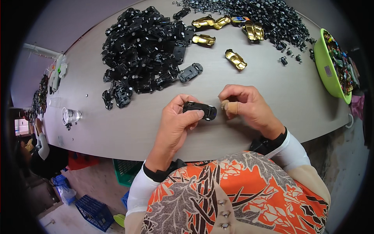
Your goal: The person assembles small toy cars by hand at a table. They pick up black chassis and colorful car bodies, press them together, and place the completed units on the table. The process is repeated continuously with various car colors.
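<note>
Work surface: smooth grey table [117,132]. Left hand [171,123], at centre, clamped on black toy-car chassis [199,110]. Right hand [249,107], at 3 o'clock from it: thumb and fingertips close together; cannot tell whether they grip anything. Heaped black chassis [142,50] at 11 o'clock; gold toy-car bodies [235,59] and, beyond, a spread of small dark parts [272,19] at 1. Lime-green basin [322,58], filled, at 2. Clear plastic cup [70,116] at 9. Off the table: co-worker [44,160] between 8 and 9; blue crate [93,212] on floor, between 7 and 8.
</note>
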{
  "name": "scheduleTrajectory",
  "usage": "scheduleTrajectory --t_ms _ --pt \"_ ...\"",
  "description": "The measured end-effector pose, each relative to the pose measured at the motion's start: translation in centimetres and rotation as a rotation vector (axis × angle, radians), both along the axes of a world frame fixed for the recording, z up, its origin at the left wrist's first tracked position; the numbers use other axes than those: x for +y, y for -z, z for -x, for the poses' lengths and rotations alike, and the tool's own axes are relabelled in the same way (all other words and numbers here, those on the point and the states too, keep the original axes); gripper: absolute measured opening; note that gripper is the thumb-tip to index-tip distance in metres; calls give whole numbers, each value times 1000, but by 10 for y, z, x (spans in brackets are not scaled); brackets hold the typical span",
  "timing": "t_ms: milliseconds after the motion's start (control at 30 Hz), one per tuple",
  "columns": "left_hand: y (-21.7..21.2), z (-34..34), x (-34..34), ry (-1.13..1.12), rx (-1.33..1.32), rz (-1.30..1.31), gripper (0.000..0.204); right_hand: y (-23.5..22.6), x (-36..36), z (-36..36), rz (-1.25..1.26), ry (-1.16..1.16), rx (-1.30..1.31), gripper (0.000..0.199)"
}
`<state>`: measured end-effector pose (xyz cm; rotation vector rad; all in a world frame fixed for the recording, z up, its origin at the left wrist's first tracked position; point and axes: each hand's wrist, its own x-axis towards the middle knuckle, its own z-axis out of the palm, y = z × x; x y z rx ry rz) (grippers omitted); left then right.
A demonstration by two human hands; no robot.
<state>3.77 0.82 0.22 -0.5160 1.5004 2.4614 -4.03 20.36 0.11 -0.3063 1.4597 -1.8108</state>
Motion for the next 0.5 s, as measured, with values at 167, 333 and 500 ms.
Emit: scheduleTrajectory --t_ms 167,333,500 --pt "4 -1 4 65 46 -65 24 5 -6 -4 108 1 56 16" --pt "14 -6 8 228 75 -77 32 5 -11 -13 -82 -111 486 11" --pt "-3 -7 6 198 44 56 22 -9 0 -6 -125 -111 385 11"
